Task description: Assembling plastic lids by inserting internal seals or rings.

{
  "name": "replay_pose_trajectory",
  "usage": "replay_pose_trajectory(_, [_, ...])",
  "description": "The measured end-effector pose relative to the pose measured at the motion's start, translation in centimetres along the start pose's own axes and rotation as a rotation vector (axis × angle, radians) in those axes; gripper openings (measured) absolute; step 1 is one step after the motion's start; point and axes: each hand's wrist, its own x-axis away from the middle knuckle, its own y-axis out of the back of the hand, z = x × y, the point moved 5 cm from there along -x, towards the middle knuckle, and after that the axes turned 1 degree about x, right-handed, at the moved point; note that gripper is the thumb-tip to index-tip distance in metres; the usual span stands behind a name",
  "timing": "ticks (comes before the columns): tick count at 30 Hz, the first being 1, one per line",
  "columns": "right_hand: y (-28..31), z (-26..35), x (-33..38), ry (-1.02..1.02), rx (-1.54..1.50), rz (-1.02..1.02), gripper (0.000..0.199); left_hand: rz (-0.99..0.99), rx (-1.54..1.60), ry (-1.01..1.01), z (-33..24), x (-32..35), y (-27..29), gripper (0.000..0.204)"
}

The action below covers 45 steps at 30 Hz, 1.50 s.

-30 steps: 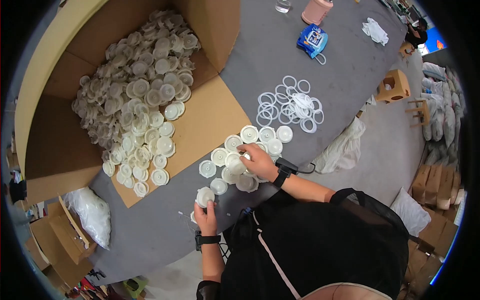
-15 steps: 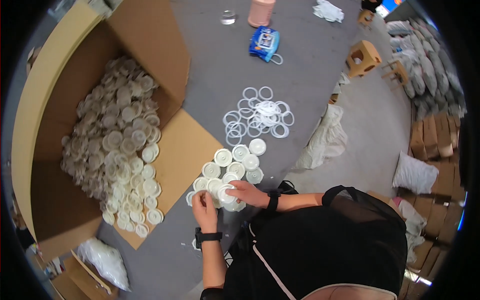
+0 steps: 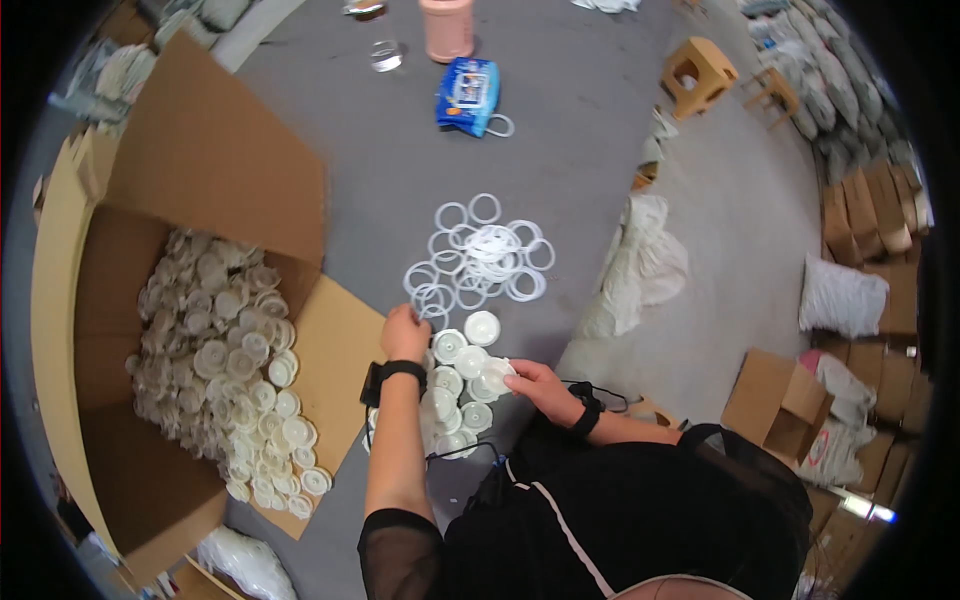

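Note:
My right hand (image 3: 548, 392) pinches a round white plastic lid (image 3: 497, 377) by its edge, above a cluster of similar lids (image 3: 446, 346) on the grey table. Farther left, my left hand (image 3: 405, 334) reaches to the near-left edge of a pile of thin white rings (image 3: 490, 246). Its fingers are drawn together on the rim of one white ring (image 3: 434, 319), partly covered by the fingertips. A few lids lie partly hidden under and beside my left forearm.
On the left, a large open cardboard box (image 3: 215, 150) lies tipped, spilling many translucent lids (image 3: 215, 350) onto its flap. Beyond the rings are a blue packet (image 3: 468, 96), a pink container (image 3: 447, 30) and a clear cup (image 3: 386, 56). A stool (image 3: 697, 78) stands right.
My left hand has moved away from the lids, forward to the rings. My right hand has shifted right, still holding a lid. The whole view has shifted too.

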Motion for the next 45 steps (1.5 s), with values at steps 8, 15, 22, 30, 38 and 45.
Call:
replay_pose_trajectory(8, [0.5,-0.6,-1.5,0.053,-0.144,-0.028,0.026,-0.323,0.603,-0.095,-3.4,6.7,5.3,0.007])
replay_pose_trajectory(15, [-4.9,2.4,0.1,-0.101,-0.456,0.210,0.021,-0.475,0.201,-0.527,-9.7,17.1,10.7,0.020])
replay_pose_trajectory(22, [-9.7,2.9,1.6,-0.129,-0.376,0.342,0.023,-0.539,0.011,-0.558,-8.1,21.1,14.4,0.026])
replay_pose_trajectory(30, [-13.8,2.4,3.8,-0.033,-0.107,0.343,0.029,-0.520,0.109,-0.456,-4.6,24.5,15.1,0.023])
replay_pose_trajectory(38, [-17.6,0.8,6.3,0.037,-0.187,0.427,0.026,-0.749,0.779,-0.122,-1.5,27.4,14.3,0.015])
replay_pose_trajectory(45, [-19.3,0.3,8.4,0.048,-0.322,0.387,0.031,-0.575,1.805,0.163,-0.5,28.5,12.5,0.018])
